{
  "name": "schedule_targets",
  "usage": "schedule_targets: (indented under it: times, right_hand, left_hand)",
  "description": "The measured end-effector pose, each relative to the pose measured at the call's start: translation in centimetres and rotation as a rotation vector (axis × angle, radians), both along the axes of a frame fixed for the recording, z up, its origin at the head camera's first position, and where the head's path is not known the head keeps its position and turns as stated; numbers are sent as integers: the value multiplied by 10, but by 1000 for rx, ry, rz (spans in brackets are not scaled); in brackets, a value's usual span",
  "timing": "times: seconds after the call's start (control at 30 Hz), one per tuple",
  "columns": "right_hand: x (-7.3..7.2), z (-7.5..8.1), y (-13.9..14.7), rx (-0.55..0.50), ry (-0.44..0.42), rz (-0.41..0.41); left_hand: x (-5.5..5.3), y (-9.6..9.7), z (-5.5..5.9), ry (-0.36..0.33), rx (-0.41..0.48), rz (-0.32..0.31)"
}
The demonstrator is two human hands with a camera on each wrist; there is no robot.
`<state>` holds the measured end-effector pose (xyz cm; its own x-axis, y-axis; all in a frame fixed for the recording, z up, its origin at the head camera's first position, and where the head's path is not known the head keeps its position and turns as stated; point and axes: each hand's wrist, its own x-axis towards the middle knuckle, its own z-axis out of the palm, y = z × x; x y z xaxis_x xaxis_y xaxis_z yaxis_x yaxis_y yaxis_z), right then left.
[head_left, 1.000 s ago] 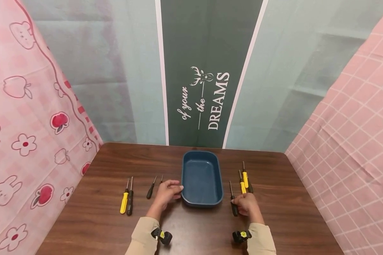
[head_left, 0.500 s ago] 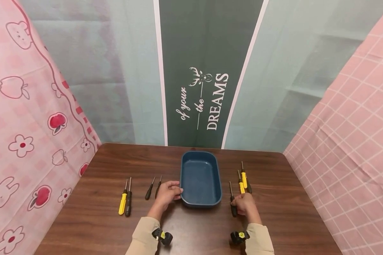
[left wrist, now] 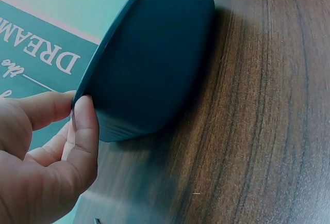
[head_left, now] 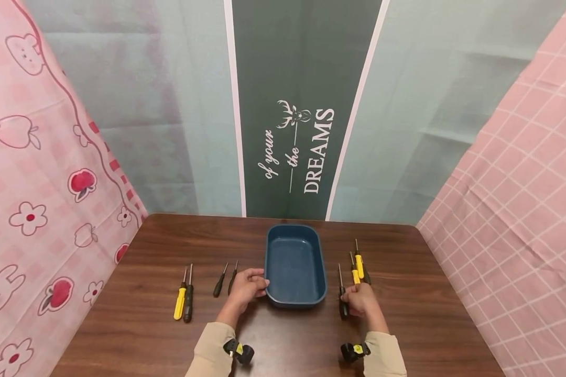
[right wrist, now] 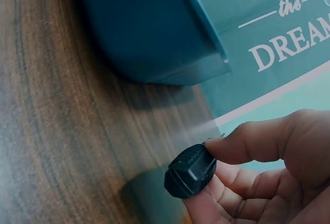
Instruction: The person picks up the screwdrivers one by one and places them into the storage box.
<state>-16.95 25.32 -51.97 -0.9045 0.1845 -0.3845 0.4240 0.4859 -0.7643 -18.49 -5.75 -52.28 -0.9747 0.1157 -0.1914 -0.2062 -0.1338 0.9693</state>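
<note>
A deep blue rectangular dish stands on the wooden table. My left hand pinches its left rim between thumb and fingers, as the left wrist view shows on the dish wall. To the right of the dish, my right hand holds a black-handled screwdriver by its grip, thumb on one side and fingers on the other. Its ribbed handle end faces the right wrist camera. Beyond that hand lie yellow-handled screwdrivers, with another dark handle partly hidden beside them.
Left of the dish lie two small black screwdrivers, one partly behind my left hand. Farther left are a yellow screwdriver and a longer black screwdriver. Fabric curtains rise behind the table and at both sides.
The whole head view has shifted slightly left. My left hand stays at the dish rim and my right hand keeps its grip on the black screwdriver, with little other movement.
</note>
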Motion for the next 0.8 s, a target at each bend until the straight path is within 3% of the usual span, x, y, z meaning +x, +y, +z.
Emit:
schedule_targets:
  times: [0.13,0.27,0.5,0.8]
  right_hand:
    - [-1,3,-1,-5,4,12]
    - [-2,6,-3,-18,18,22]
    - [-6,11,-8,-53,87,29]
    - [-9,17,-15,-145,95,13]
  left_hand:
    - [6,0,14,-3,-3,-3]
    - [9,0,19,-1,1,-8]
    - [-7,1,-14,-1,-19,8]
    - [-5,-1,-15,-8,-11,-1]
